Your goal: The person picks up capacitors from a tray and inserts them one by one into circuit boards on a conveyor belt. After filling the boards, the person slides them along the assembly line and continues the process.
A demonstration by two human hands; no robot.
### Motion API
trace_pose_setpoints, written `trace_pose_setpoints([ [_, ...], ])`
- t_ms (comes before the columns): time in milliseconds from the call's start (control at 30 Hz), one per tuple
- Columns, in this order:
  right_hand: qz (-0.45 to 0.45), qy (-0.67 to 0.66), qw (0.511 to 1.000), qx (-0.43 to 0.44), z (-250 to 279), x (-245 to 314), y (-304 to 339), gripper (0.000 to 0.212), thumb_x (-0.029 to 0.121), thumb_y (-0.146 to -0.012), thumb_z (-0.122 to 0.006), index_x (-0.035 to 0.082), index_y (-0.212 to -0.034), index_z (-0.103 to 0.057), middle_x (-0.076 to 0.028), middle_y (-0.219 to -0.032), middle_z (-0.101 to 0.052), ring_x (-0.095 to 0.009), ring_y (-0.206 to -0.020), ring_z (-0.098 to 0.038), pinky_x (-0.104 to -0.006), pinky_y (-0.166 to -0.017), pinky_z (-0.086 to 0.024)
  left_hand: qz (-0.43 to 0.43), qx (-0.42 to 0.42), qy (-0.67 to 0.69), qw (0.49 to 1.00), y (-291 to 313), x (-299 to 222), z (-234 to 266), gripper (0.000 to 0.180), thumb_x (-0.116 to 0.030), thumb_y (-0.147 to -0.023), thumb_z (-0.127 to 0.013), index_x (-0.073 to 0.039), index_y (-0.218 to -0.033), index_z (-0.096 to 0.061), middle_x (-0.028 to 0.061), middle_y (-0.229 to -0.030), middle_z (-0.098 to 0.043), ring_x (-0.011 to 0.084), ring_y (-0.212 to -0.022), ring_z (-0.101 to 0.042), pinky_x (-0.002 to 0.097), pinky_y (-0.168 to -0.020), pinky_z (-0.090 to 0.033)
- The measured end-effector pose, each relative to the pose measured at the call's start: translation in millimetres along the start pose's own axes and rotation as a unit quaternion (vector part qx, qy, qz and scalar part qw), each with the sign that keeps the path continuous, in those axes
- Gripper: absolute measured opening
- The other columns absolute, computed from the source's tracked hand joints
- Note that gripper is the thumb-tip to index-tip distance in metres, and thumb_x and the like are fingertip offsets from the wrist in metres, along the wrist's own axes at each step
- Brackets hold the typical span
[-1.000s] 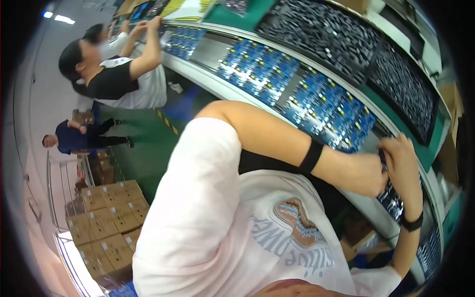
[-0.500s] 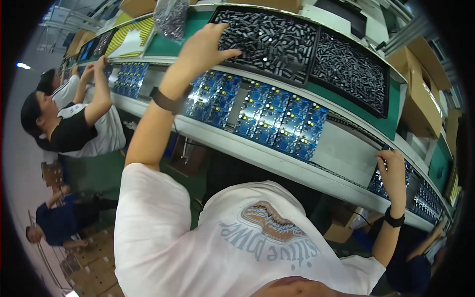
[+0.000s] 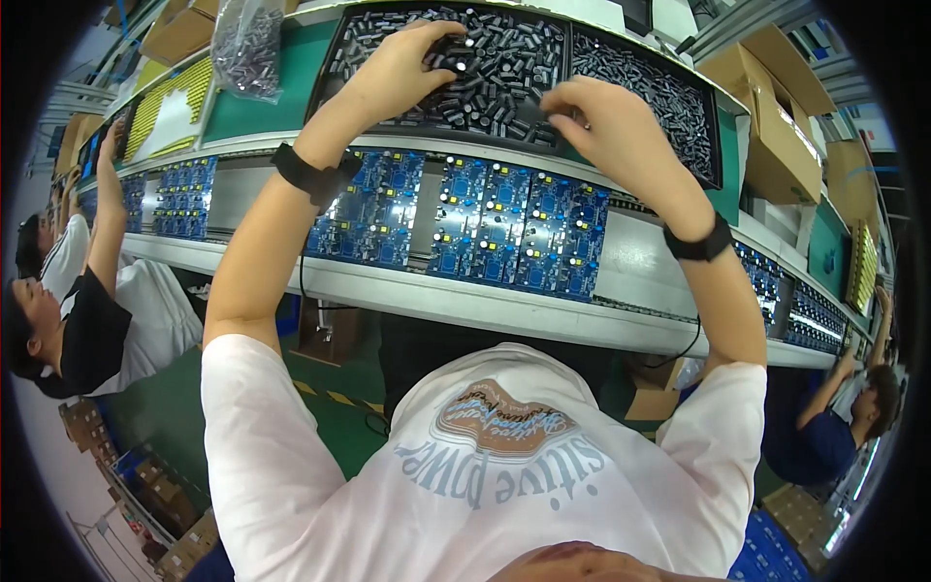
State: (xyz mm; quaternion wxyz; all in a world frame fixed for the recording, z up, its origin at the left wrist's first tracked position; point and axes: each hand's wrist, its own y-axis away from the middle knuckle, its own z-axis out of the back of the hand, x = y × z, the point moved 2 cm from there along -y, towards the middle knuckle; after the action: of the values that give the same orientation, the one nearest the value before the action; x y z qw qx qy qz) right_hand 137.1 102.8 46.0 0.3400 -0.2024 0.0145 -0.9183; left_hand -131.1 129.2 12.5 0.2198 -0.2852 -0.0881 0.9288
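Note:
My left hand [image 3: 407, 70] hovers over a black tray [image 3: 330, 73] heaped with black cylindrical capacitors [image 3: 495, 82]. Its thumb and forefinger are apart above the loose parts, with nothing visibly held. At the right end of this tray hangs my right hand [image 3: 613, 121], its fingers bent toward the thumb. Blur at those fingertips hides whether they hold anything. Blue circuit boards [image 3: 514, 228] with yellow and white parts lie on the line just below the tray, nearer to me. Another group of blue boards [image 3: 378, 209] lies beside my left wrist.
A second black tray [image 3: 718, 145] of smaller capacitors adjoins on the right. A clear bag of parts [image 3: 247, 48] rests at the upper left. Cardboard boxes [image 3: 771, 126] stand at the right. A co-worker [image 3: 97, 320] works along the line at left, another [image 3: 824, 427] at right.
My right hand has left the boards at the far right and come up and left to the capacitor tray. My left hand remains over that tray. The view has shifted.

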Motion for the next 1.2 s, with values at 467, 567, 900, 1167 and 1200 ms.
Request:
trace_pose_setpoints([
  [467, 0.09, 0.06, 0.994, -0.008, -40, 7, -31, 0.017, 0.008, -0.089, -0.069, 0.003, -0.105, -0.068, -0.01, -0.094, -0.073, -0.026, -0.091, -0.073, -0.0365, -0.08, -0.058, -0.089, 0.08, -0.003, 0.993, 24, -33, 4, 0.016, -0.008, -0.088, -0.074, -0.006, -0.103, -0.077, 0.011, -0.096, -0.067, 0.0295, -0.09, -0.069, 0.0379, -0.083, -0.056],
  [567, -0.001, -0.206, 0.978, 0.029, -20, -2, -19, 0.021, 0.009, -0.098, -0.067, 0.0, -0.117, -0.069, -0.005, -0.097, -0.073, -0.012, -0.092, -0.071, -0.0263, -0.083, -0.057, -0.107, 0.102, 0.002, 0.989, 17, -26, -13, 0.016, -0.01, -0.088, -0.075, -0.006, -0.103, -0.078, 0.0102, -0.096, -0.066, 0.0276, -0.088, -0.068, 0.0379, -0.083, -0.056],
  [900, -0.128, -0.586, 0.792, 0.113, -6, -33, 27, 0.035, 0.012, -0.108, -0.054, 0.002, -0.141, -0.061, -0.003, -0.108, -0.069, -0.005, -0.086, -0.062, -0.0191, -0.084, -0.054, -0.072, 0.056, 0.017, 0.996, 12, -31, -19, 0.02, -0.01, -0.098, -0.068, -0.005, -0.117, -0.066, 0.0091, -0.101, -0.07, 0.0203, -0.088, -0.07, 0.0316, -0.082, -0.057],
  [1167, -0.129, -0.528, 0.836, 0.08, 0, -39, 63, 0.033, 0.011, -0.106, -0.055, 0.0, -0.137, -0.063, -0.006, -0.105, -0.07, -0.007, -0.085, -0.065, -0.0221, -0.081, -0.055, 0.063, 0.145, 0.325, 0.932, 28, -61, -18, 0.025, -0.015, -0.104, -0.063, -0.006, -0.126, -0.072, 0.0034, -0.093, -0.073, 0.0103, -0.083, -0.069, 0.0243, -0.077, -0.057],
  [1200, -0.13, -0.531, 0.834, 0.08, 0, -38, 68, 0.033, 0.011, -0.106, -0.055, 0.0, -0.137, -0.063, -0.006, -0.105, -0.07, -0.007, -0.085, -0.065, -0.0221, -0.081, -0.055, 0.094, 0.179, 0.377, 0.904, 30, -66, -21, 0.024, -0.015, -0.102, -0.065, -0.006, -0.122, -0.073, 0.0064, -0.094, -0.074, 0.0145, -0.084, -0.072, 0.0268, -0.079, -0.059],
])
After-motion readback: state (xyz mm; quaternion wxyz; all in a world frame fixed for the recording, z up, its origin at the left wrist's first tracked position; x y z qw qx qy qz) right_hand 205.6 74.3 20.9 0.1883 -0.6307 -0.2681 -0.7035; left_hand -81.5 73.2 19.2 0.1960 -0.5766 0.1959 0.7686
